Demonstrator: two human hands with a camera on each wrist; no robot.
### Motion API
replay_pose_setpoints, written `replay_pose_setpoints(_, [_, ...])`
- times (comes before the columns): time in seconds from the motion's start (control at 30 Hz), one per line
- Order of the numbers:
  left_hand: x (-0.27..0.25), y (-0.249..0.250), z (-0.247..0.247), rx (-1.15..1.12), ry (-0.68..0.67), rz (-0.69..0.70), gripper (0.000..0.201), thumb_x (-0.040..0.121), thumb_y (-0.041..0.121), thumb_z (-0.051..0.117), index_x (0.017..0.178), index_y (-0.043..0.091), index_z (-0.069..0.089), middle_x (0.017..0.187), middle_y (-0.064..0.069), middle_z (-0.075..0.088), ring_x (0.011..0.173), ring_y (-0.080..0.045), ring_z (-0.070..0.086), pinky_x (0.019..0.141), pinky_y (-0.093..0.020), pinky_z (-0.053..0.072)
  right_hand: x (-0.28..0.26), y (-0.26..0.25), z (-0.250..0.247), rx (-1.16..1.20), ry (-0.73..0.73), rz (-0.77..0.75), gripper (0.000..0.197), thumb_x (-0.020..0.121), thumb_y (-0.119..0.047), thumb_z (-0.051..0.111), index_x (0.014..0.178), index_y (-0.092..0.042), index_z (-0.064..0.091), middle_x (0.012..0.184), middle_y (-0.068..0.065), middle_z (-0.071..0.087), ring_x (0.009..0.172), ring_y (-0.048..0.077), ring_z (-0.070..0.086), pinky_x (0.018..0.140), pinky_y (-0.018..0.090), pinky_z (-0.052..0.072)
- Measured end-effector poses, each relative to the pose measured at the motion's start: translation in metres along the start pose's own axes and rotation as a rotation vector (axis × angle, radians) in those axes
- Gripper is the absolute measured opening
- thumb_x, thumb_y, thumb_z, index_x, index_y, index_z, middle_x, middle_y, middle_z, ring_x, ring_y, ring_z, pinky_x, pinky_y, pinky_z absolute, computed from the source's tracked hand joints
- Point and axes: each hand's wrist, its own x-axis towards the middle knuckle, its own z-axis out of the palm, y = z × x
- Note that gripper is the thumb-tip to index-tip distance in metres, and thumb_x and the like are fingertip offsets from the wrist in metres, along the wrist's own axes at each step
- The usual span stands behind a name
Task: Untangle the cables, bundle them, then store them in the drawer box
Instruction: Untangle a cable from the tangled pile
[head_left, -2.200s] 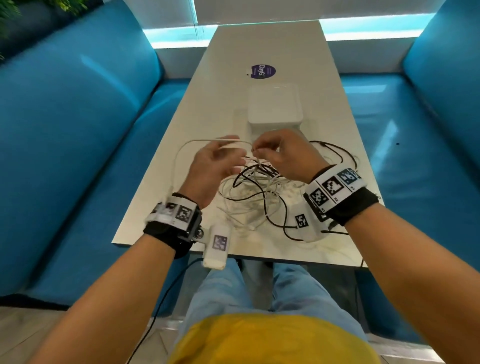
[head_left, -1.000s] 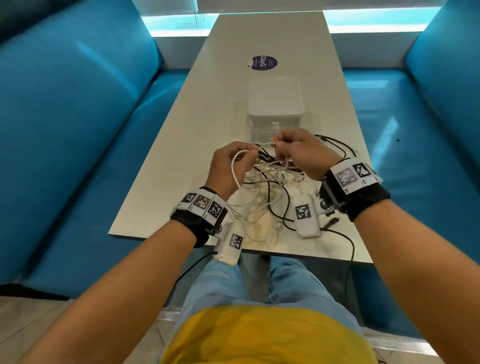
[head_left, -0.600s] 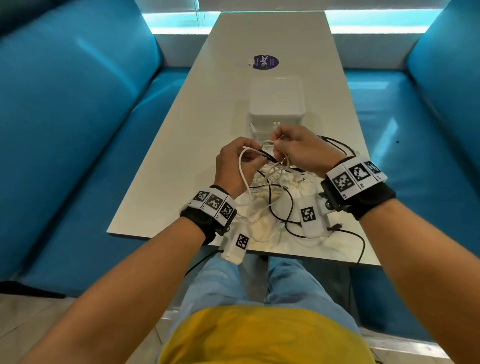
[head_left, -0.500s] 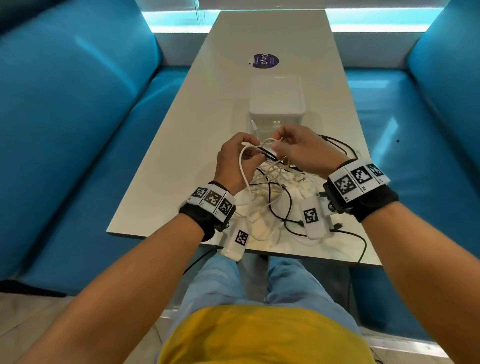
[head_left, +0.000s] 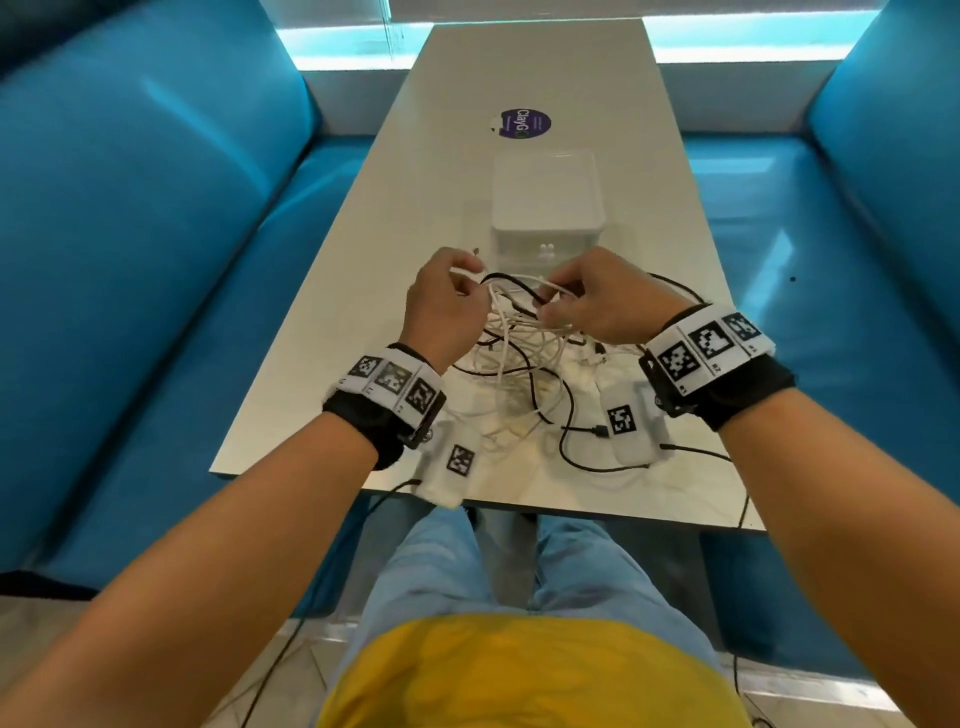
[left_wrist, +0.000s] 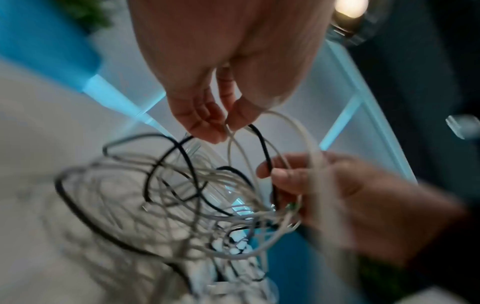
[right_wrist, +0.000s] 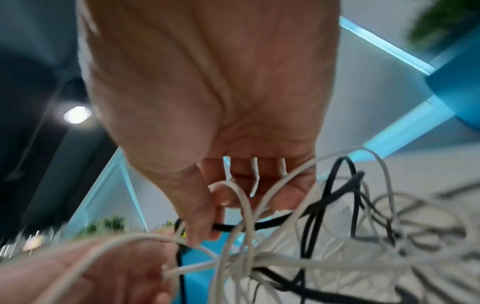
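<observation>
A tangle of white and black cables (head_left: 514, 364) lies on the pale table (head_left: 363, 291) near its front edge, partly lifted. My left hand (head_left: 447, 301) pinches a white cable (left_wrist: 231, 133) between thumb and fingers. My right hand (head_left: 587, 301) grips a clump of white and black strands (right_wrist: 244, 207) a hand's width to the right. A white strand runs taut between the two hands. The white drawer box (head_left: 545, 202) stands just beyond the hands, its drawer closed. A black plug end (head_left: 600, 430) trails toward the table's front.
A round purple sticker (head_left: 522, 123) sits on the table beyond the box. Blue bench seats (head_left: 156, 260) flank the table on both sides. A black lead (head_left: 696, 453) runs off the table's right front corner. My legs are under the front edge.
Both hands have moved apart, drawing a white strand straight between them. The left hand shifted left and slightly away; the tangle hangs looser below.
</observation>
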Motion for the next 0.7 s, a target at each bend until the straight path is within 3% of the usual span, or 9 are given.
replay_pose_setpoints(0.1, [-0.004, 0.003, 0.004, -0.412, -0.058, -0.345, 0.007, 0.088, 0.008, 0.063, 0.09, 0.01, 0.057, 0.081, -0.01, 0.062, 0.065, -0.02, 0.062, 0.057, -0.026, 0.054, 0.002, 0.002, 0.005, 0.062, 0.068, -0.031, 0.03, 0.095, -0.027, 0.057, 0.07, -0.012, 0.063, 0.056, -0.003, 0.047, 0.049, 0.007, 0.039, 0.054, 0.025, 0.034])
replay_pose_setpoints(0.17, [-0.007, 0.005, 0.005, -0.535, -0.123, -0.416, 0.006, 0.09, 0.01, 0.062, 0.094, 0.007, 0.06, 0.085, -0.012, 0.064, 0.076, -0.024, 0.064, 0.071, -0.033, 0.056, 0.001, 0.003, 0.005, 0.113, 0.101, -0.038, 0.031, 0.097, -0.028, 0.053, 0.082, -0.005, 0.067, 0.061, 0.004, 0.049, 0.052, 0.01, 0.041, 0.055, 0.025, 0.035])
replay_pose_setpoints(0.27, [-0.006, 0.006, 0.005, -0.624, -0.194, -0.414, 0.006, 0.094, 0.012, 0.058, 0.096, 0.006, 0.059, 0.08, -0.009, 0.067, 0.07, -0.02, 0.068, 0.086, -0.042, 0.054, -0.002, 0.005, 0.002, 0.179, 0.139, -0.055, 0.029, 0.098, -0.029, 0.053, 0.089, -0.007, 0.069, 0.067, 0.006, 0.052, 0.06, 0.013, 0.046, 0.059, 0.025, 0.038])
replay_pose_setpoints(0.33, [-0.004, 0.008, 0.002, -0.64, -0.2, -0.376, 0.008, 0.097, 0.009, 0.053, 0.09, 0.007, 0.057, 0.069, -0.005, 0.063, 0.056, -0.016, 0.065, 0.077, -0.041, 0.057, -0.003, 0.01, -0.001, 0.163, 0.104, -0.049, 0.027, 0.096, -0.031, 0.055, 0.086, -0.011, 0.069, 0.066, 0.006, 0.054, 0.061, 0.016, 0.049, 0.061, 0.028, 0.042])
replay_pose_setpoints(0.4, [-0.001, 0.012, -0.001, -0.667, -0.205, -0.348, 0.015, 0.098, 0.008, 0.05, 0.083, 0.01, 0.053, 0.062, -0.002, 0.054, 0.048, -0.015, 0.057, 0.059, -0.034, 0.056, -0.005, 0.016, -0.005, 0.115, 0.069, -0.024, 0.028, 0.094, -0.034, 0.058, 0.077, -0.014, 0.067, 0.064, 0.006, 0.054, 0.059, 0.017, 0.049, 0.063, 0.033, 0.045])
replay_pose_setpoints(0.47, [0.001, 0.012, -0.005, -0.789, -0.227, -0.392, 0.017, 0.099, 0.012, 0.048, 0.083, 0.014, 0.049, 0.057, 0.0, 0.043, 0.045, -0.014, 0.045, 0.047, -0.026, 0.045, -0.005, 0.017, -0.008, 0.099, 0.028, -0.019, 0.029, 0.094, -0.035, 0.058, 0.074, -0.016, 0.067, 0.063, 0.005, 0.053, 0.06, 0.017, 0.049, 0.065, 0.036, 0.046])
replay_pose_setpoints(0.53, [0.001, 0.014, -0.007, -0.884, -0.307, -0.437, 0.019, 0.1, 0.02, 0.047, 0.082, 0.017, 0.044, 0.055, 0.003, 0.035, 0.045, -0.01, 0.032, 0.043, -0.02, 0.033, -0.004, 0.016, -0.013, 0.088, 0.029, -0.022, 0.031, 0.094, -0.036, 0.057, 0.073, -0.017, 0.067, 0.064, 0.006, 0.052, 0.06, 0.018, 0.047, 0.065, 0.036, 0.045])
replay_pose_setpoints(0.6, [0.003, 0.014, -0.01, -0.775, -0.39, -0.377, 0.02, 0.098, 0.023, 0.052, 0.081, 0.018, 0.043, 0.055, 0.005, 0.035, 0.045, -0.007, 0.028, 0.042, -0.018, 0.027, -0.004, 0.016, -0.016, 0.08, 0.055, -0.024, 0.032, 0.094, -0.037, 0.057, 0.075, -0.014, 0.068, 0.066, 0.009, 0.051, 0.06, 0.017, 0.046, 0.063, 0.033, 0.041])
replay_pose_setpoints(0.7, [0.006, 0.007, -0.017, -0.426, -0.369, -0.164, 0.016, 0.09, 0.005, 0.062, 0.082, 0.016, 0.054, 0.058, 0.003, 0.047, 0.049, -0.01, 0.038, 0.049, -0.022, 0.036, -0.006, 0.017, -0.02, 0.14, 0.145, -0.023, 0.031, 0.095, -0.034, 0.057, 0.074, -0.014, 0.067, 0.067, 0.011, 0.052, 0.058, 0.014, 0.044, 0.058, 0.027, 0.039])
